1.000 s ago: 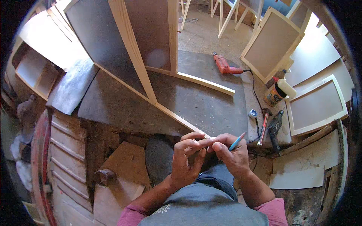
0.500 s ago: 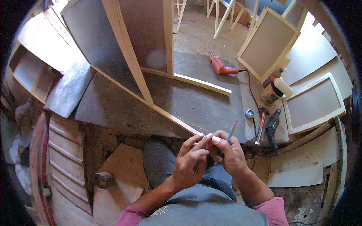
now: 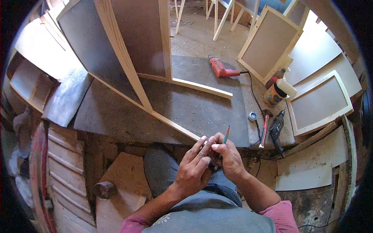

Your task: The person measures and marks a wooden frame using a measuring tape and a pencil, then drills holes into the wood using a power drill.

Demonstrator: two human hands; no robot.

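Observation:
My left hand (image 3: 193,167) is closed around the near end of a pale wooden strip (image 3: 176,127), its fingertips bent over the wood. This strip is the lower leg of a wooden frame stand with a dark panel (image 3: 99,46). Close beside it, my right hand (image 3: 230,160) grips a green pencil (image 3: 226,136) between thumb and fingers, its sharpened tip pointing up and away from me. The fingertips of both hands meet at the strip's end, so the wood there is mostly hidden.
On the dark board (image 3: 202,112) lie a second wooden leg (image 3: 202,88) and a red drill (image 3: 223,68). To the right are a tape roll (image 3: 252,116), a hammer (image 3: 265,128), a black drill (image 3: 276,128), a bottle (image 3: 285,87) and framed panels (image 3: 320,103). Cords trail between them.
The pencil has swung more upright, and its tip has moved left. My hands stay together at the strip's end, while the whole scene has shifted slightly left in view.

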